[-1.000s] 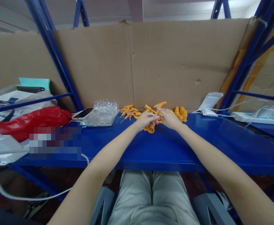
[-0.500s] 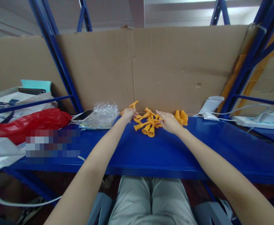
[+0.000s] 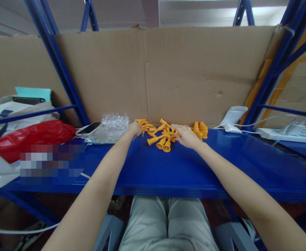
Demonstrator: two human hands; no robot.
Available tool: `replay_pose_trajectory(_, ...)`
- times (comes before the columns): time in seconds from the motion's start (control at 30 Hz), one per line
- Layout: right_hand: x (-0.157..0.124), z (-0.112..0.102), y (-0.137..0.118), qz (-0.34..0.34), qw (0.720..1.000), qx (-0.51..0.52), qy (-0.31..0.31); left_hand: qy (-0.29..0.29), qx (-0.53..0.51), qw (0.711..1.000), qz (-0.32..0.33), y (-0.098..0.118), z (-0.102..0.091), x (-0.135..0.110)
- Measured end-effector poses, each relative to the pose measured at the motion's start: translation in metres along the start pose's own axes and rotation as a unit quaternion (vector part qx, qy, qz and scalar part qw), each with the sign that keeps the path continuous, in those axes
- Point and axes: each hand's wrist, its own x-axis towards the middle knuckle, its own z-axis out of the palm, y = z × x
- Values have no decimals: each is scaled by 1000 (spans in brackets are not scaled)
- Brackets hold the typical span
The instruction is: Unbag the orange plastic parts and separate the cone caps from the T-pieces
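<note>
A heap of small orange plastic cone-shaped parts (image 3: 161, 136) lies on the blue shelf (image 3: 168, 167) against the cardboard back wall. My left hand (image 3: 134, 129) rests at the left end of the heap beside a cluster of orange parts with springs (image 3: 143, 124); its fingers are curled and I cannot see what they hold. My right hand (image 3: 185, 135) lies over the right side of the heap, fingers stretched toward the parts. A separate small stack of orange parts (image 3: 200, 129) sits just right of that hand.
A crumpled clear plastic bag (image 3: 111, 127) and a phone (image 3: 88, 129) lie left of the heap. Further left are a red bag (image 3: 29, 136) and white bags. A white charger (image 3: 232, 116) with cables and a power strip (image 3: 286, 134) sit at the right. Blue rack uprights flank the shelf.
My left hand carried an orange part from the middle heap to the left cluster, raised it briefly, then lowered onto that cluster. My right hand stayed on the heap.
</note>
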Motion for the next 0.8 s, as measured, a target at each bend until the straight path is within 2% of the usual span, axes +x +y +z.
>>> replay_pose_trajectory(0.17,0,0,-1,-1,1000,2,-9,-8,112,994,2,-2,0,-7)
replay_pose_trajectory(0.4,0,-2,-2,-2,1000,1,-15,4,201,979,-17,13,-2,-16)
replay_pose_trajectory(0.5,0,-1,-1,-4,1000,2,-17,15,170,985,2,20,-2,-16)
replay_pose_trajectory(0.63,0,3,0,-7,1000,2,-22,15,77,996,31,36,1,-20)
replay_pose_trajectory(0.8,-1,6,-1,-16,999,0,-32,-89,-55,990,98,51,20,-41)
